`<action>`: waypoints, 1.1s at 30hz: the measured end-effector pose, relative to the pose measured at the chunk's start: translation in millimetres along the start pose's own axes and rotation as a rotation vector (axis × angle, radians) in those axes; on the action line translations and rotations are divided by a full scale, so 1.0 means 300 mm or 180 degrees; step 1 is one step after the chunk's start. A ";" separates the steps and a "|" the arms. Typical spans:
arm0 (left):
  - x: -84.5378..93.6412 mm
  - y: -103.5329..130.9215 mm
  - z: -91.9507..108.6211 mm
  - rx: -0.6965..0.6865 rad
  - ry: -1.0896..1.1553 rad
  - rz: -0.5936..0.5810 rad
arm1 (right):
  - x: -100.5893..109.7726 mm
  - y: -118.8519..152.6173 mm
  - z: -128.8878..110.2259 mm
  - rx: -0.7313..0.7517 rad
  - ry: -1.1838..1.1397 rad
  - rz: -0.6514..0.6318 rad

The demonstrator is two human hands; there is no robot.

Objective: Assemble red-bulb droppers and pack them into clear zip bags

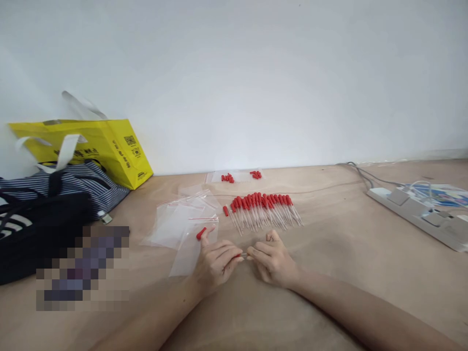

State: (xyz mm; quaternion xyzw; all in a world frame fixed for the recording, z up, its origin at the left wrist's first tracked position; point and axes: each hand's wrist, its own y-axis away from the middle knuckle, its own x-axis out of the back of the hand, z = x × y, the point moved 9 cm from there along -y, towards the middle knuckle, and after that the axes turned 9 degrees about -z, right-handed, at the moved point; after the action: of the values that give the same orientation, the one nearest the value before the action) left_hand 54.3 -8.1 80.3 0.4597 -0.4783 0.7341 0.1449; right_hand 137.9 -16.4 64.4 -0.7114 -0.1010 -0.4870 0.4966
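Bare forearms [164, 314] lead in: left hand [217, 263] pinches a red cap [238, 255], right hand [275, 261] a clear tube [244, 255]. A yellow bag [122, 168] bears blurred writing [91, 151].

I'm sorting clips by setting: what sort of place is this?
Perhaps a room at home: a yellow bag and a power strip sit on a wood-toned table against a plain wall.
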 end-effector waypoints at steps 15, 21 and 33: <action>0.010 0.026 -0.188 0.0913 -0.0931 -0.0160 | -0.029 0.007 0.141 -0.1002 0.0122 -0.0176; 0.004 0.104 -0.369 0.1832 -0.0939 -0.0437 | -0.051 -0.019 0.315 -0.2322 0.0296 0.0035; -0.036 0.116 -0.439 0.1820 -0.0639 -0.0500 | -0.176 -0.125 0.374 -0.3005 0.0456 -0.0528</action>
State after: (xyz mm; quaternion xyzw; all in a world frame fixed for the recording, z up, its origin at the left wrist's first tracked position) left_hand -33.3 86.7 35.9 0.5876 -0.2273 0.7764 0.0181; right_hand 154.3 110.2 41.6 -0.8133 0.1092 -0.5652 0.0848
